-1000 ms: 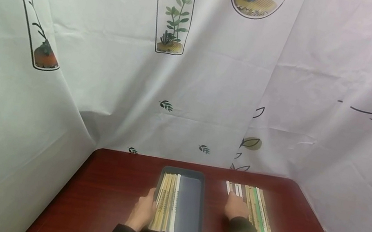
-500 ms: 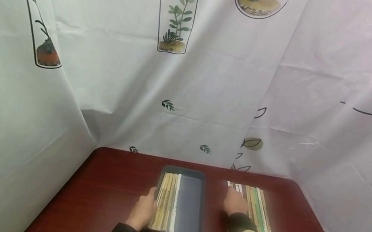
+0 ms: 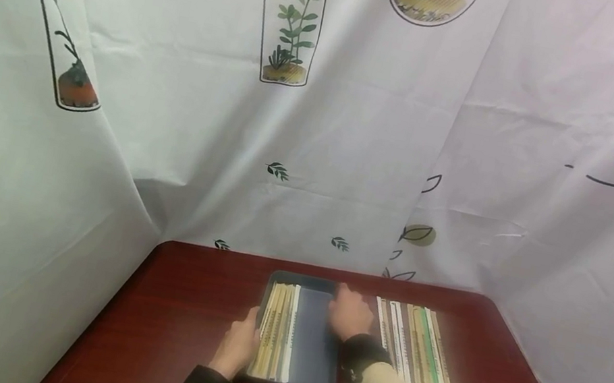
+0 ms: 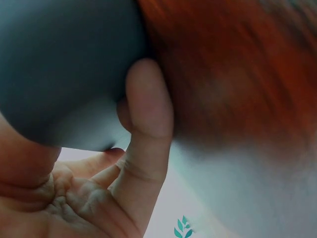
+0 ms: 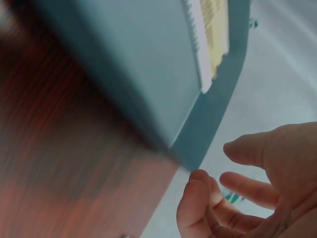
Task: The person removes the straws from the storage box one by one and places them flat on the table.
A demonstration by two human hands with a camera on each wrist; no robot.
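A dark grey rectangular tray (image 3: 314, 343) lies on the table, with several long, thin printed paper packets (image 3: 275, 330) side by side along its left half. My left hand (image 3: 236, 347) grips the tray's left side; in the left wrist view, thumb and fingers close round the grey tray wall (image 4: 64, 69). Over the far right corner of the tray is my right hand (image 3: 352, 314). The right wrist view shows that hand (image 5: 247, 193) with loosely bent fingers, thumb apart and nothing held, at the tray's corner; contact is hard to tell. White and yellow packets (image 5: 210, 39) show inside.
On the reddish-brown table (image 3: 182, 306), right of the tray, lies a row of several similar packets (image 3: 420, 348), one with a green stripe. A white patterned curtain (image 3: 350, 158) hangs behind and at both sides of the table.
My right hand has left the row of packets and moved left to the tray's far right corner. The left hand stays on the tray.
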